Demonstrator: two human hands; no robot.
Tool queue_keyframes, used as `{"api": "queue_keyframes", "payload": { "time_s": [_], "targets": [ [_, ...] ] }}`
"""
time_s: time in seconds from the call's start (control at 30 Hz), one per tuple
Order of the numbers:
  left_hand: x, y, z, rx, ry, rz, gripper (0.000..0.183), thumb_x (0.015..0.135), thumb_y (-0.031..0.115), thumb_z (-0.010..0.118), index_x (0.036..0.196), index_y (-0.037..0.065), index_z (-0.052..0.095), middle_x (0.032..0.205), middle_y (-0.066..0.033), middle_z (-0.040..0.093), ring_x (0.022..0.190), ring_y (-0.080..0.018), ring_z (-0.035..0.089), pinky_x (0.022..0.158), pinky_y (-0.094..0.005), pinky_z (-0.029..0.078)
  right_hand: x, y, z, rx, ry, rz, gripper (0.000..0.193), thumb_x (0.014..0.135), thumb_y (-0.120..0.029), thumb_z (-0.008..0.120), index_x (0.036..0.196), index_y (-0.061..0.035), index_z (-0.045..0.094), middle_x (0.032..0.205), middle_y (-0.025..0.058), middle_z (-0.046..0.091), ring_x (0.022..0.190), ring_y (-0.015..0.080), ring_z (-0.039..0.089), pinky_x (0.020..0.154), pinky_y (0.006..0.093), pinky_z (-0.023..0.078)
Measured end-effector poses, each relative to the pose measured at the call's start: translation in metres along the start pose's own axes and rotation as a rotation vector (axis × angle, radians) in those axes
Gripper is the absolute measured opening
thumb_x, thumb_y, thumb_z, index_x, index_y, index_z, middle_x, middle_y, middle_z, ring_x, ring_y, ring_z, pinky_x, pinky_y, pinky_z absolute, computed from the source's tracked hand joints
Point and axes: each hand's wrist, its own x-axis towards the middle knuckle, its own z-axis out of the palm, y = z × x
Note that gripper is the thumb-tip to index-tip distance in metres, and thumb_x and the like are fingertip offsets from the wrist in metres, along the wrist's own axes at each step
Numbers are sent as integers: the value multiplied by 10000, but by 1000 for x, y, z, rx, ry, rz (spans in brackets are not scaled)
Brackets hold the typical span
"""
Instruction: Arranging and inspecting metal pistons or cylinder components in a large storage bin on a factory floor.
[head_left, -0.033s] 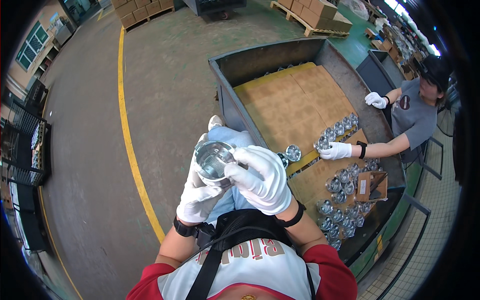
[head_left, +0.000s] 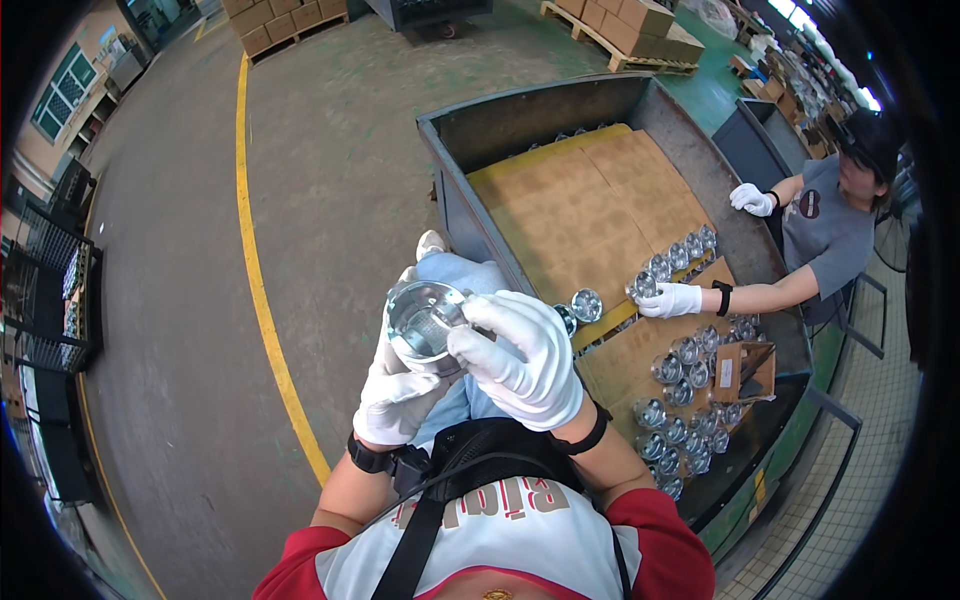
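A shiny, hollow metal piston (head_left: 425,335) is held up in front of me, its open side facing me. My left hand (head_left: 395,400), in a white glove, is wrapped round it from the left and below. The gloved fingers of my right hand (head_left: 525,360) are bent together at the piston's right rim, thumb and fingertips against it; part of that contact is hidden. To my right stands a grey metal bin (head_left: 480,220) with brown cardboard sheets (head_left: 580,190) inside. Several similar pistons (head_left: 675,430) stand on its near right part, and another piston (head_left: 586,305) sits close to my right hand.
Across the bin, a co-worker's gloved hand (head_left: 672,301) holds a piston at the end of a row; the other hand (head_left: 752,200) rests by the far wall. A small cardboard box (head_left: 745,371) lies among the pistons. A yellow floor line (head_left: 255,270) runs to my left.
The piston in my hands has shifted very slightly to the left. My grip on it looks the same, and the co-worker's hands have barely moved.
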Motion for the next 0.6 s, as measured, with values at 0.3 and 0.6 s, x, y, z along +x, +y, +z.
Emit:
{"api": "queue_keyframes", "payload": {
  "time_s": [0.3, 0.6],
  "targets": [
    [0, 0, -10, -205, -99, -91, 902, 706, 8, 674, 1509, 74, 267, 1438, -211, 440, 1136, -460, 582, 947, -532, 519, 0, -9, -6, 119, 84, 111, 681, 688, -223, 852, 1287, -86, 558, 1135, 141, 612, 926, 332, 656, 773, 431, 543],
    [1, -9, -13, 159, -65, 134, 1028, 764, 202, 805, 1558, 314, 162, 1441, -175, 450, 1098, -457, 599, 840, -515, 602, -23, 5, -28, -12, -26, 159, 679, 666, -331, 872, 1233, -68, 606, 1165, 148, 624, 941, 344, 649, 826, 425, 521]
  ]
}}
